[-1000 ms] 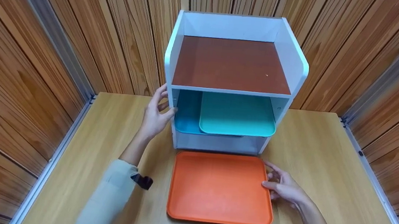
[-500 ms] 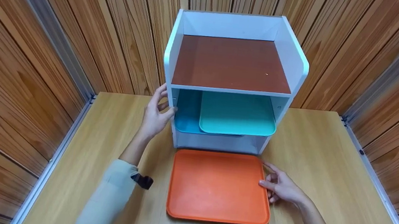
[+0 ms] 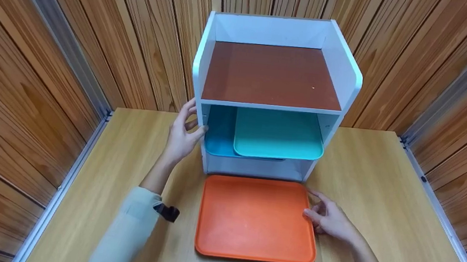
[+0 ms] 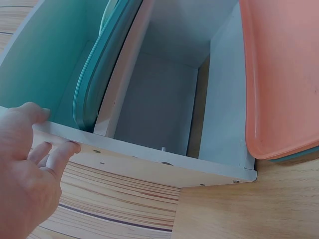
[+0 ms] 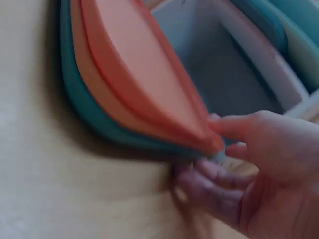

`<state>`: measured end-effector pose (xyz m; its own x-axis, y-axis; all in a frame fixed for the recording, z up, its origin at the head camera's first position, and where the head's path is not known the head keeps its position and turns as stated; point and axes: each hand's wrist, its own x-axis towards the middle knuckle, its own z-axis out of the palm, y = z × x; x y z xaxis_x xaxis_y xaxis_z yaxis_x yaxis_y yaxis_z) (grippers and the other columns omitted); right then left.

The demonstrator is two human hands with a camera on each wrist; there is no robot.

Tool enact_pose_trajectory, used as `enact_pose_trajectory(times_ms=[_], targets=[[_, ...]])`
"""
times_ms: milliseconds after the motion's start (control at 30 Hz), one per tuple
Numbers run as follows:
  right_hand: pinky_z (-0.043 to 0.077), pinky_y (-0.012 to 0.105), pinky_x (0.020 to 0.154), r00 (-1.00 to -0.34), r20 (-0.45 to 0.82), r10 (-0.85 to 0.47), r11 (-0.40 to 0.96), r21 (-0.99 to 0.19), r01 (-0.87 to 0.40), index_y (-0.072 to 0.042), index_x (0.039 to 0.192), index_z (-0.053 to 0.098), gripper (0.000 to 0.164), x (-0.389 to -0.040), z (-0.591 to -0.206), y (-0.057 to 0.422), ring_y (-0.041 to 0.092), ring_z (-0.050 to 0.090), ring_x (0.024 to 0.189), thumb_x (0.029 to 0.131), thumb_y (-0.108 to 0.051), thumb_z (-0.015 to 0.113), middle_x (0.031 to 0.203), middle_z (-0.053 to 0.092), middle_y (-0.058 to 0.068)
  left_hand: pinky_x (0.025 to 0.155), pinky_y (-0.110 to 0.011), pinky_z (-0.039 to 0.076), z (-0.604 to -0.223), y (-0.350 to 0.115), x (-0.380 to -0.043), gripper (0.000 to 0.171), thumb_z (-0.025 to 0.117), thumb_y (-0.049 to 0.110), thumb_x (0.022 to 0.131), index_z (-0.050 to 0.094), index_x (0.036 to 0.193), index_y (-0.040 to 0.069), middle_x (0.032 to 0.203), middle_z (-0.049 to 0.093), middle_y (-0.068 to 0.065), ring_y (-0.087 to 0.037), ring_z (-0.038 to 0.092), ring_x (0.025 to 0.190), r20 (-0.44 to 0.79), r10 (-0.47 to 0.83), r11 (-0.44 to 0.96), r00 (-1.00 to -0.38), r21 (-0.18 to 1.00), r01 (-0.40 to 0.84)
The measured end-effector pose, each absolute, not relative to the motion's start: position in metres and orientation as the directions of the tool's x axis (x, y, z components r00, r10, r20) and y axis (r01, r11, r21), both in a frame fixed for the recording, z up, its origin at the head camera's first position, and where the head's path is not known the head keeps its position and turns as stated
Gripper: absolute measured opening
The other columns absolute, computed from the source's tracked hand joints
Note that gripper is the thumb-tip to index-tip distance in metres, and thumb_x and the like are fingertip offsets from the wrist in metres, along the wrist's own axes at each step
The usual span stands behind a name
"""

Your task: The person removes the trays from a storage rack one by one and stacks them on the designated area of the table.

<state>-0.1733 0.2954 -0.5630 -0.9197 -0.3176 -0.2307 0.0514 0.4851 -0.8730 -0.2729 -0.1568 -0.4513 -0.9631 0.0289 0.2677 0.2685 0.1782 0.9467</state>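
Note:
My left hand [image 3: 181, 139] holds the left side panel of a white shelf unit [image 3: 342, 68], with the thumb on the inner side and fingers outside, as the left wrist view shows. Before the unit an orange tray [image 3: 256, 220] lies on top of a stack. The right wrist view shows another orange layer and a teal tray [image 5: 99, 122] beneath it. At the stack's right edge my right hand [image 3: 333, 220] pinches the orange tray, thumb on its rim and the other fingers lower. A turquoise tray [image 3: 278, 135] lies partly over a blue tray [image 3: 219, 131] on the middle shelf.
The unit has a brown top shelf [image 3: 274, 76] between raised sides, and a low compartment [image 4: 157, 99] under the trays. It stands on a wooden table [image 3: 382, 198] against wood-panelled walls [image 3: 140, 30]. Metal rails [image 3: 60, 186] run along the table's sides.
The orange tray has shifted slightly left, its right edge most, together with my right hand. My left hand and the shelf unit have stayed in place.

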Motion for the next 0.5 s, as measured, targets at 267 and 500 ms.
enact_pose_trajectory(times_ms=[267,500], targets=[[0.059,0.062,0.113,-0.995,0.017,-0.103,0.658,-0.748,-0.081,0.001,0.16,0.055,0.061,-0.159,-0.545,0.27,0.045,0.07,0.134,0.105,-0.014,0.077,0.143,0.07,0.028,0.123,-0.066,0.054,-0.453,-0.157,-0.274,0.074,0.068,0.001,0.108,0.038,0.174,0.019,0.165,0.054,-0.019,-0.048,0.058,0.154,0.294,0.036,0.178,-0.955,0.939,0.296],[0.049,0.077,0.121,-0.995,0.092,-0.03,0.506,-0.857,-0.094,0.005,0.167,0.041,0.072,-0.154,-0.537,0.251,0.058,0.048,0.156,0.106,-0.01,0.077,0.167,0.048,0.035,0.121,-0.062,0.057,-0.452,-0.156,-0.271,0.074,0.069,0.004,0.109,0.039,0.174,0.024,0.167,0.054,-0.015,-0.047,0.059,0.154,0.273,0.026,0.185,-0.962,0.944,0.273]])
